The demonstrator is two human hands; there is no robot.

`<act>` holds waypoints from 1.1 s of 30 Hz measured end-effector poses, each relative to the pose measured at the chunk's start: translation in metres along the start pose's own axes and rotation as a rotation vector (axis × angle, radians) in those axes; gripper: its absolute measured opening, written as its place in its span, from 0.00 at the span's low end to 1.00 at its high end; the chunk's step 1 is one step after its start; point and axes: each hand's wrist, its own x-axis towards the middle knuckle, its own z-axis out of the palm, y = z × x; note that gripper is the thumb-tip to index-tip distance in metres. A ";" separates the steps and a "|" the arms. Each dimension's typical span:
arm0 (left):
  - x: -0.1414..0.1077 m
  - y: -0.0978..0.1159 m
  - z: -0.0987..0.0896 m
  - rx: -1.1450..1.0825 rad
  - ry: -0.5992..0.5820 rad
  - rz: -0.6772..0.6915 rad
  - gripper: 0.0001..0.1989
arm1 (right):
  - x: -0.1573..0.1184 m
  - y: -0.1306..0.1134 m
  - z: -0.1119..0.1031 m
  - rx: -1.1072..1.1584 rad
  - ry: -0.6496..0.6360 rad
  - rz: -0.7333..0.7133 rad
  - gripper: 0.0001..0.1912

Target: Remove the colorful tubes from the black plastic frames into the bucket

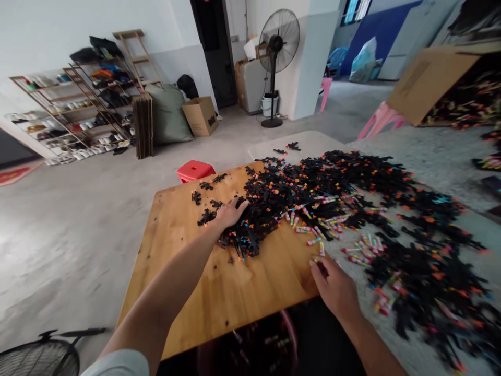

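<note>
My left hand (231, 213) reaches over the near left end of a heap of small black toy guns (270, 193) with orange and blue tips. Its fingers are apart and touch the guns; part of them is hidden. Over the right edge of the wooden board (188, 303), my right hand (337, 287) is curled, thumb and forefinger together. Whatever those fingertips may hold is too small to make out. Just beyond them lies a small candy-like tube (321, 248) with a coloured wrapper. More such tubes (332, 224) are scattered along the heap's near side.
More black toy guns (434, 282) lie on the grey table to the right. A tilted cardboard box (430, 83) full of them stands at the back right. Below the board's front edge is a pink-rimmed tub (291, 334). A red stool (194, 169) stands beyond the board.
</note>
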 end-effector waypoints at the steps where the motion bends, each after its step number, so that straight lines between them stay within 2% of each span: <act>1: -0.013 0.003 0.002 -0.012 0.003 -0.004 0.37 | -0.003 0.000 0.001 -0.020 -0.004 -0.021 0.20; 3: -0.038 0.007 -0.001 -0.049 0.053 0.003 0.34 | -0.009 -0.002 0.002 -0.049 -0.007 -0.054 0.19; 6: -0.080 0.005 -0.014 -0.089 0.282 0.092 0.26 | -0.018 -0.006 0.000 -0.071 -0.034 -0.090 0.16; 8: -0.117 -0.001 -0.020 -0.095 0.409 0.216 0.21 | -0.025 -0.009 -0.001 -0.086 -0.061 -0.125 0.14; 9: -0.138 -0.004 -0.019 -0.079 0.423 0.298 0.19 | -0.028 -0.010 -0.001 -0.102 -0.072 -0.147 0.13; 11: -0.181 -0.007 -0.012 -0.011 0.370 0.433 0.16 | -0.033 -0.013 -0.002 -0.150 -0.080 -0.184 0.12; 12: -0.199 -0.007 -0.006 0.034 0.330 0.448 0.15 | -0.035 -0.015 -0.002 -0.172 -0.085 -0.202 0.11; 14: -0.225 0.000 0.007 0.109 0.262 0.364 0.14 | -0.038 -0.019 -0.001 -0.188 -0.101 -0.224 0.09; 16: -0.232 0.015 0.016 0.138 0.199 0.163 0.17 | -0.041 -0.025 -0.001 -0.144 -0.114 -0.203 0.09; 19: -0.215 0.040 0.020 0.075 0.031 -0.178 0.22 | -0.048 -0.039 0.001 0.064 -0.151 -0.099 0.09; 22: -0.194 0.054 0.019 -0.130 -0.106 -0.349 0.18 | -0.061 -0.054 0.001 0.352 -0.243 0.012 0.14; 25: -0.193 0.054 0.018 -0.297 -0.128 -0.330 0.12 | -0.072 -0.066 -0.003 0.533 -0.298 0.093 0.19; 28: -0.211 0.049 0.016 -0.411 -0.101 -0.240 0.09 | -0.076 -0.077 -0.013 0.643 -0.317 0.136 0.20; 30: -0.228 0.048 0.012 -0.622 -0.142 -0.129 0.13 | -0.076 -0.087 -0.021 0.741 -0.338 0.138 0.20; 33: -0.251 0.054 0.004 -1.057 -0.320 0.087 0.27 | -0.073 -0.106 -0.033 0.917 -0.364 0.106 0.19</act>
